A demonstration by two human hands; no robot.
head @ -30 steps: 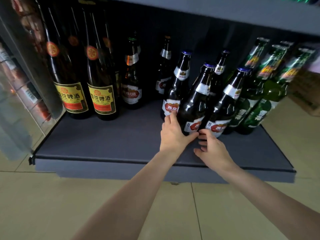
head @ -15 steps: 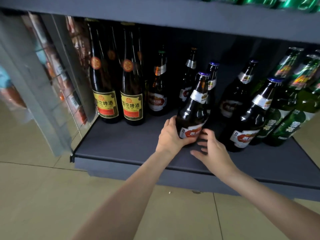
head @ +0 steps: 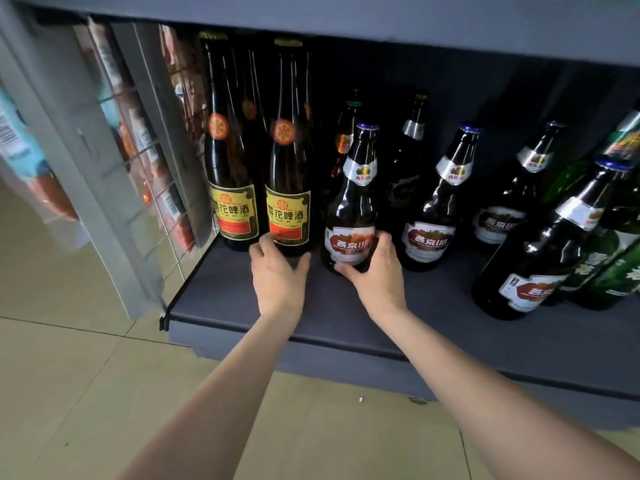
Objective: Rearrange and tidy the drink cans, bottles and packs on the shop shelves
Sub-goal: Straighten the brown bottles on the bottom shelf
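The right hand (head: 375,273) grips the base of a brown beer bottle (head: 351,216) standing upright on the dark shelf (head: 346,313), thumb in front, fingers curled round its right side. Just left of that bottle, the left hand (head: 277,275) wraps fingers and thumb round the foot of a tall yellow-labelled bottle (head: 289,188). More brown bottles (head: 436,216) stand to its right.

On the dark shelf (head: 346,317), the left hand (head: 277,275) grips the base of a tall yellow-labelled bottle (head: 289,181) near the left edge. Just beside it, the right hand (head: 375,271) holds a blue-capped brown bottle (head: 353,202) upright.
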